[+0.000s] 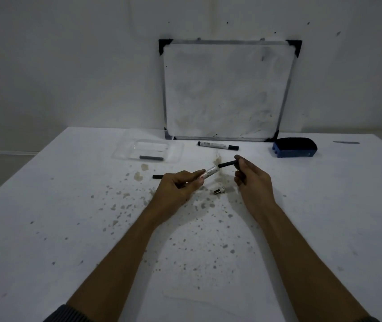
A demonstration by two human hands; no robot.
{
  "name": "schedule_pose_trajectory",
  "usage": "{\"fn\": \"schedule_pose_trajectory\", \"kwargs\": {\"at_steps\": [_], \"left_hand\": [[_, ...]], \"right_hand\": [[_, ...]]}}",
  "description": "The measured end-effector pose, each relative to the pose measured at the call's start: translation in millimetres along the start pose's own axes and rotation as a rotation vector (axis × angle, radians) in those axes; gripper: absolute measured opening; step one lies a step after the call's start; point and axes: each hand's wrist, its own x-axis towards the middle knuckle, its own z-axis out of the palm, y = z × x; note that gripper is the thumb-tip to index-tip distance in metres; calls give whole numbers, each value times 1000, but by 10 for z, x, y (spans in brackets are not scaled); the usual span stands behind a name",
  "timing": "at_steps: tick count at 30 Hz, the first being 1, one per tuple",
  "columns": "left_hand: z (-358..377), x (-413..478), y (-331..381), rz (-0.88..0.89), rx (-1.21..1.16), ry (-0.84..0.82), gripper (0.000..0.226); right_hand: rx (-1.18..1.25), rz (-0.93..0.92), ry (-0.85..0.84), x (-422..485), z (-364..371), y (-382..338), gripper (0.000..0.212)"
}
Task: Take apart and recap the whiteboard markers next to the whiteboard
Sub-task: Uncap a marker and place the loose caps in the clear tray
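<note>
My left hand [180, 185] grips a white marker barrel [209, 172] held above the table's middle. A black ink core [227, 163] sticks out of the barrel's open end, and my right hand [251, 176] pinches its far end between thumb and fingers. A small marker tip piece [219, 190] lies on the table below the hands. A black cap [158, 176] lies just left of my left hand. A whole capped marker [217, 145] lies in front of the whiteboard [227, 89], which leans against the wall.
A clear plastic tray [124, 152] at the back left holds a grey stick-like part [151, 157]. A blue and black eraser [294, 147] sits right of the whiteboard. The white table [69, 228] is spattered with ink stains.
</note>
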Motion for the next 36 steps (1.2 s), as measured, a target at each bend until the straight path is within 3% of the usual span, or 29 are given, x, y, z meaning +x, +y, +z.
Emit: {"fn": "schedule_pose_trajectory", "kwargs": {"at_steps": [7, 12, 21, 25, 30, 36], "left_hand": [[18, -3, -66, 14, 22, 26, 30], [32, -25, -46, -18, 36, 67, 29], [35, -33, -31, -24, 44, 14, 25], [34, -31, -27, -33, 59, 11, 27], [51, -28, 1, -43, 28, 13, 27], [53, -17, -7, -37, 107, 41, 30]], "right_hand": [[-189, -119, 17, -21, 40, 50, 23], [-327, -307, 8, -100, 66, -21, 22], [-633, -475, -253, -236, 178, 104, 29], [-691, -393, -365, -311, 186, 51, 41], [-945, -407, -330, -240, -17, -42, 41], [-1158, -374, -403, -189, -196, -28, 23]]}}
